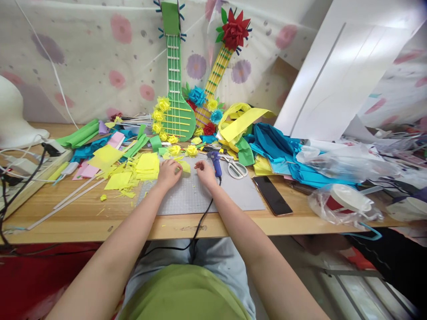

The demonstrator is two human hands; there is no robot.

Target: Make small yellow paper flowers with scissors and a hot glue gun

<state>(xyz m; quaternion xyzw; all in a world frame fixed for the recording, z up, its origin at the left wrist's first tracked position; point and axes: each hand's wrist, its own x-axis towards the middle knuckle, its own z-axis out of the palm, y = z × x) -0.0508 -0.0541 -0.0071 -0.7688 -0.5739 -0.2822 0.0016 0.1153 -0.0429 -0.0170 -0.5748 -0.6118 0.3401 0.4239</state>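
My left hand [169,173] is over the grey cutting mat [233,195], its fingers closed on a small yellow crepe paper piece [185,167]. A short gap away, my right hand [206,173] has its fingers curled together; what they hold, if anything, is too small to make out. Right beside that hand lies a blue glue gun [216,163], its black cord running toward the table's front edge. White-handled scissors [236,169] rest to the right of the glue gun. Left of my left hand sits a stack of yellow paper squares [147,166].
Behind the mat stand a green paper lute [180,118] and a yellow one [218,71], both with paper flowers. Right are a phone [272,195], blue crepe paper [276,142] and a bagged cup [343,198]. A power strip [36,178] lies left.
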